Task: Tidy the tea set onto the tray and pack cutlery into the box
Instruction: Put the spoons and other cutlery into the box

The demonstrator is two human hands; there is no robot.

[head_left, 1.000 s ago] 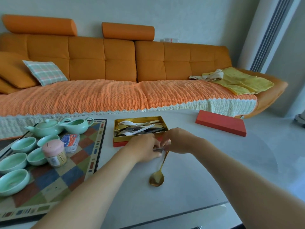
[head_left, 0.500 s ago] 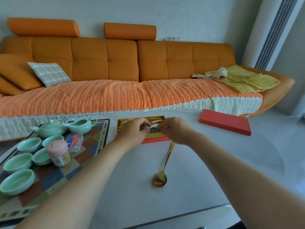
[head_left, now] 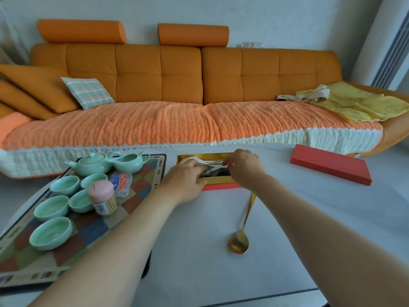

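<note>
Gold lining marks the open box (head_left: 218, 180), and both of the person's bare hands are now over it. A second ago they worked low on the table (head_left: 309, 218) just in front of the box, by the handle of the gold spoon (head_left: 239, 242). Since then they have carried a slim silver piece (head_left: 212, 165) up over the rim. The left grip (head_left: 186, 176) curls round one end of that piece and the right grip (head_left: 243, 168) pinches the other, though blur softens the fingertips. I judge the piece is being laid in, so one more item is nearly packed. The gold spoon has not moved: it lies on the table near the box, handle running under the right wrist, and is likely next.

The box holds a jumble of cutlery (head_left: 215, 173), partly hidden by the hands. Its red lid (head_left: 329, 163) lies well apart to the right. The chequered tray (head_left: 141, 196) carries the pale green teapot (head_left: 93, 163), a pitcher (head_left: 130, 161) and five upright cups (head_left: 52, 232). A pink-capped jar (head_left: 101, 197) and a small packet (head_left: 121, 181) stand among them. The tea-set half looks done.
</note>
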